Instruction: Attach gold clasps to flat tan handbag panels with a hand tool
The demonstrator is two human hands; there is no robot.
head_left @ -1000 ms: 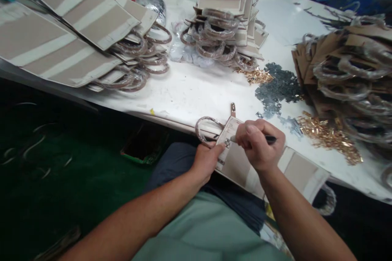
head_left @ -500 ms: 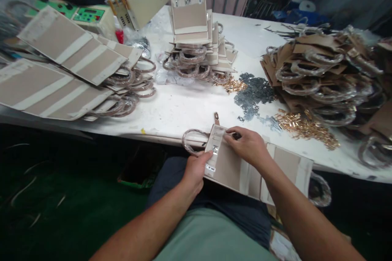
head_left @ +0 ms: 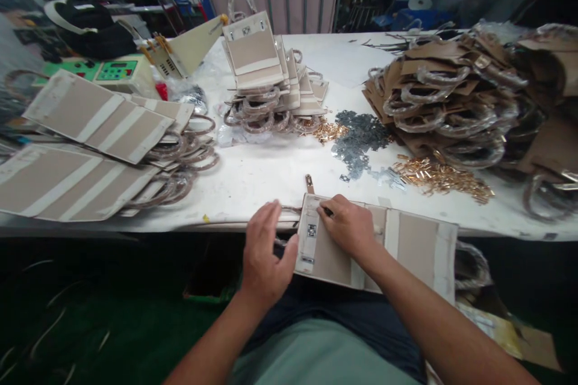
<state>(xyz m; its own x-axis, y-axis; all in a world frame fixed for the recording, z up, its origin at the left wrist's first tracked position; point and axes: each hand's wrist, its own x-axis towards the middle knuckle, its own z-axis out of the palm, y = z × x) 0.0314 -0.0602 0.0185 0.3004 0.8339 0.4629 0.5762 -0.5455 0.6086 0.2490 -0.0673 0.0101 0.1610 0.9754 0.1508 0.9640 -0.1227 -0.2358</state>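
A flat beige bag panel (head_left: pixel 406 246) with white stripes lies across the near edge of the white table (head_left: pixel 271 174) and over my lap. It has a small metal clasp plate (head_left: pixel 311 230) near its left end. My right hand (head_left: pixel 347 225) rests on the panel's left part, fingers curled round a thin dark tool. My left hand (head_left: pixel 264 255) hovers at the panel's left edge over its handle, fingers spread, holding nothing. A small brown strap tab (head_left: pixel 309 183) lies just beyond the panel.
Stacks of beige panels with ring handles lie at left (head_left: pixel 90 150) and centre back (head_left: pixel 266 90). A heap of brown handled pieces (head_left: pixel 460 102) fills the right. Piles of gold fittings (head_left: pixel 438 177) and grey metal plates (head_left: pixel 361 141) lie between. A green control box (head_left: pixel 108 72) stands back left.
My left hand has let go of the panel's edge and opened beside it. My right hand has lowered onto the panel with the tool. The view has tilted up.
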